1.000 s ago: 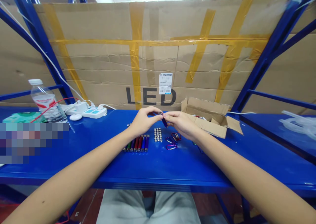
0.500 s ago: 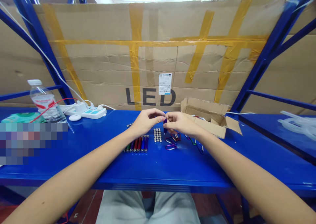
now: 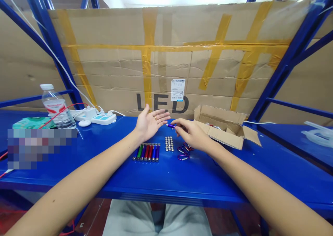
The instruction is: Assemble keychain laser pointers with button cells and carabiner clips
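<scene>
1. At the far left of the blue counter (image 3: 166, 180) lies a green tissue pack (image 3: 32, 122). A water bottle (image 3: 57, 107) stands just behind it, and a white power strip (image 3: 101, 118) with plugs in it lies further along.
2. The left hand (image 3: 149, 123) is held above the counter, open and palm up with the fingers spread, and it grips nothing. A small glint shows near the fingers, but I cannot tell what it is.
3. Below that hand, a row of coloured torches (image 3: 147, 152) lies side by side, touching and squared up. They look like the finished part of the work.
4. Just right of the row, a block of button cells (image 3: 169, 143) stands in neat columns and looks untouched.
5. The purple torch (image 3: 171, 125) is off the counter, between the two hands. It lies level, with one end pointing at the open left palm.
6. The right hand (image 3: 191, 133) is closed on the other end of the purple torch and pinches it with its fingertips.
7. Loose carabiner clips (image 3: 184, 153) lie under the right wrist. Beyond them, an open cardboard box (image 3: 223, 127) holds more parts.
8. My reading is that the work is partway through. Several torches are laid out, one is in hand, and the cells, clips and box contents are yet to be used.
</scene>
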The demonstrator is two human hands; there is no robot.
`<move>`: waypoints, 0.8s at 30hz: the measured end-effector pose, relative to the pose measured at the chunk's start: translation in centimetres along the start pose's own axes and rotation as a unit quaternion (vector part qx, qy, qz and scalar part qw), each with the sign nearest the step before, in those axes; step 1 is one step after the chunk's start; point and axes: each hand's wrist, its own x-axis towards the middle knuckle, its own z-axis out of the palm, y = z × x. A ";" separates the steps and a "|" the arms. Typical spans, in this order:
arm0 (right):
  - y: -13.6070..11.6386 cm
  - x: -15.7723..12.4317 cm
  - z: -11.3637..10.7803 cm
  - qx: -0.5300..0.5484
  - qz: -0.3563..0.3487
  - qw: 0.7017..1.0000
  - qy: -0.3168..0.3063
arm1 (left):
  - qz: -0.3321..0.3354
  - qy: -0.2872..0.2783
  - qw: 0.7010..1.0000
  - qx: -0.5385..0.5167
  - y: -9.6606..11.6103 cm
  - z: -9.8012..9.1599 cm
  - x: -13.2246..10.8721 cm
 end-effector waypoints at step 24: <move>-0.1 -0.1 -0.4 -0.175 -0.122 0.976 0.049 | -0.022 -0.036 0.999 0.001 -0.2 0.3 -0.3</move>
